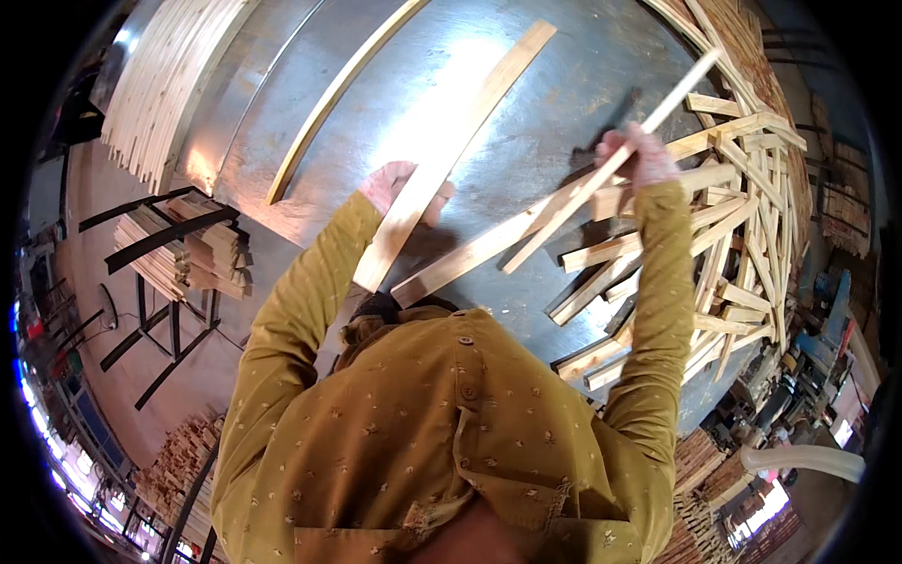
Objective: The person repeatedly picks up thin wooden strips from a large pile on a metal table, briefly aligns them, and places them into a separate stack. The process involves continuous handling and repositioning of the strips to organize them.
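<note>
Evidently, the left hand [387, 182] at eleven o'clock grips a broad board [470, 132], fingers curled round its edges, its far end aimed at one o'clock. At two o'clock the right hand [648, 158] closes on a slender strip [681, 92]. Jumbled sticks [723, 228] crowd the metal table [601, 61] at three; pale stacked boards [174, 80] sit at ten.

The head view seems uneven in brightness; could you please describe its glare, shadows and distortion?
Head view: white glare on the metal tabletop beside the wooden slat in the left hand; head view: dark shadow by the right hand; head view: the lone slat left of the glare looks bowed.
</note>
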Action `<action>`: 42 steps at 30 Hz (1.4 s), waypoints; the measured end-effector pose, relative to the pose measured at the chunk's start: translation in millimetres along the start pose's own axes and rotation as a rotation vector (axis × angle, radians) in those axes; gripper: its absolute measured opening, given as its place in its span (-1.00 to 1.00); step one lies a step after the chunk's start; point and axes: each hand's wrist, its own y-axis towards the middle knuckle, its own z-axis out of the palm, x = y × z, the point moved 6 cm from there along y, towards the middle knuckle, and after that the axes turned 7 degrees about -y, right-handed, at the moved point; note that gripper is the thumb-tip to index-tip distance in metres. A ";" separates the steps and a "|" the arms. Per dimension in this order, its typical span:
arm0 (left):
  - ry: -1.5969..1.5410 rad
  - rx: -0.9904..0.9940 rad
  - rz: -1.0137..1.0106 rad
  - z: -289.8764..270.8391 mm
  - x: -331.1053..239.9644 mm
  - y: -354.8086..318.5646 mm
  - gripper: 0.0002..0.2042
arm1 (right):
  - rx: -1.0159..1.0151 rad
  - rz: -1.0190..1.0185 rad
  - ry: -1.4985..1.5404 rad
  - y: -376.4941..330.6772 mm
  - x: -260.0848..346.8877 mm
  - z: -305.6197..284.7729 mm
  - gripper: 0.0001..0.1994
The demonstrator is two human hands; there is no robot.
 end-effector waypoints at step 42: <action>2.401 -0.696 0.178 46.4 15.9 -95.3 0.07 | -0.437 0.280 -0.851 -35.5 -83.3 58.9 -0.21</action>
